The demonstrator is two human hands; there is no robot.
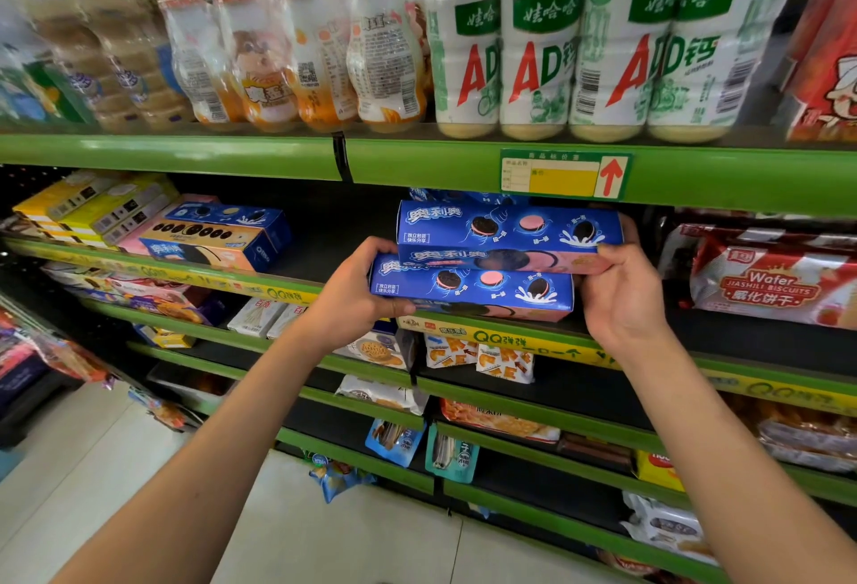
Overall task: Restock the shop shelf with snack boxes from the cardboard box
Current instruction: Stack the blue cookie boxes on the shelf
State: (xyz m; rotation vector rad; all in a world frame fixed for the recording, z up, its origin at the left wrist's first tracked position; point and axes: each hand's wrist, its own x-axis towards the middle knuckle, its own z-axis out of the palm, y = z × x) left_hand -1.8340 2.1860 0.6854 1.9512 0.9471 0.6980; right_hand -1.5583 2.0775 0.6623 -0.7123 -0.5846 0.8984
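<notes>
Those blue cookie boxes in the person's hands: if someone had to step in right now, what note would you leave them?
Left hand: grips the left end of the lower blue cardboard cookie box.
Right hand: holds the right end of the upper blue cookie box, stacked on the lower one.
Both boxes sit at the front lip of the green metal shelf, between the orange-and-blue cookie boxes and the red wafer packs.
Done: the pair has reached the shelf.
Left: probably push them back, let go, fetch more. The supply carton is out of view.

"AD" in red on the white bottles (533,59) above the fingers (603,254); "Wafer JIASHILI BISCUITS" on the red pack (770,287) right of them; "QQ" on the yellow shelf strip (505,340) just below.
</notes>
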